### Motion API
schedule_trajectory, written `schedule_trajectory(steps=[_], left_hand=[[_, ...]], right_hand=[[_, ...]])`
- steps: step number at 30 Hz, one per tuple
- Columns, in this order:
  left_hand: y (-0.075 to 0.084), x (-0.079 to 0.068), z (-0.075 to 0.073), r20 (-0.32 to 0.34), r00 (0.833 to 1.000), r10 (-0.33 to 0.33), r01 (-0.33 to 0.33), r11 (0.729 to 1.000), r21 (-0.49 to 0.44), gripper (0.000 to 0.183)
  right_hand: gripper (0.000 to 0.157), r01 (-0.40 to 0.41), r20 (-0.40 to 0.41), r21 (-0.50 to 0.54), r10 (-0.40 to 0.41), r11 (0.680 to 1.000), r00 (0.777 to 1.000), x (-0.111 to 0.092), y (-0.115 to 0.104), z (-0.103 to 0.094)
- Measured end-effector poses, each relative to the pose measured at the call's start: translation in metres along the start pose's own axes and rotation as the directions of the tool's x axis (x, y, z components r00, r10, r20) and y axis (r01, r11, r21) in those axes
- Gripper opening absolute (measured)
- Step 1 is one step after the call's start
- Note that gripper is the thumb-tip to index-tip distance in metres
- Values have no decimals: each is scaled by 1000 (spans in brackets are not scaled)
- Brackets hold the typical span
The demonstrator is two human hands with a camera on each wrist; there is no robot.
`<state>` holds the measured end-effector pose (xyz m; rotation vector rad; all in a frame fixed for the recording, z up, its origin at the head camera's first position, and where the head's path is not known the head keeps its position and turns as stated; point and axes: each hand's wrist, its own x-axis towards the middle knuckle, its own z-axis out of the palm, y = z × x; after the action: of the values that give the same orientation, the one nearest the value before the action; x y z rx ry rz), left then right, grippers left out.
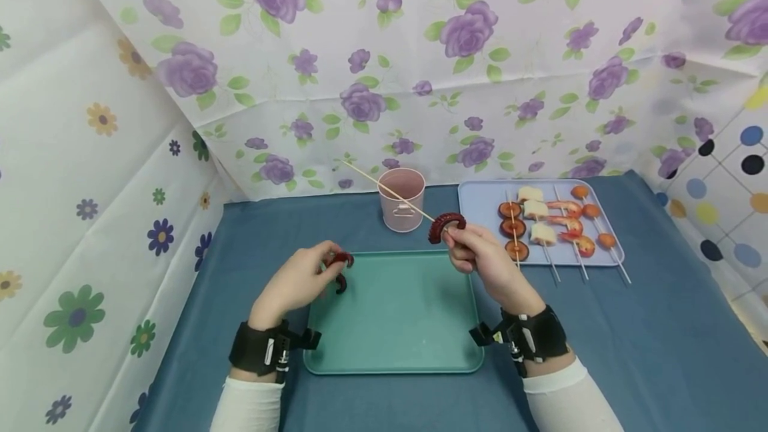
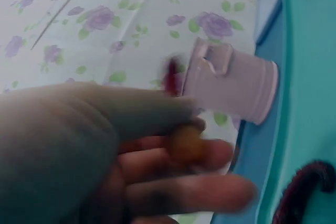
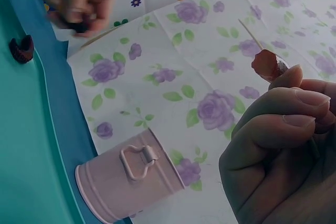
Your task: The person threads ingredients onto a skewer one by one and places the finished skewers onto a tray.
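Note:
My right hand (image 1: 489,265) holds a thin wooden skewer (image 1: 384,187) that slants up to the left. A dark red octopus tentacle (image 1: 440,229) curves on the skewer right at the fingertips. Over the left edge of the green tray (image 1: 402,325), my left hand (image 1: 297,279) pinches another curled tentacle (image 1: 343,259) between thumb and fingers; that hand is blurred in the right wrist view. One more tentacle (image 1: 341,284) lies on the tray just below the left fingers, and shows dark at the edge of the left wrist view.
A pink bucket (image 1: 402,217) with a small handle stands behind the green tray. At the right, a pale blue tray (image 1: 480,199) bears several loaded skewers of mushroom slices, white chunks, shrimp and orange balls. Flowered sheets (image 1: 360,72) rise behind the blue tablecloth (image 1: 672,352).

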<state>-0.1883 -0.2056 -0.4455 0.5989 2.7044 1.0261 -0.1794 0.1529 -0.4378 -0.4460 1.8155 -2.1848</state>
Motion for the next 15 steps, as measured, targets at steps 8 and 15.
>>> schedule_trajectory(steps=[8,15], left_hand=[[21,16,-8,-300,952,-55,-52,939,-339,43],[43,23,-11,-404,889,-216,-186,635,-750,47]], right_hand=[[39,-1,-1,-41,1,999,1000,-1,-1,-2],[44,-29,9,-123,31,992,999,-3,-4,-4]])
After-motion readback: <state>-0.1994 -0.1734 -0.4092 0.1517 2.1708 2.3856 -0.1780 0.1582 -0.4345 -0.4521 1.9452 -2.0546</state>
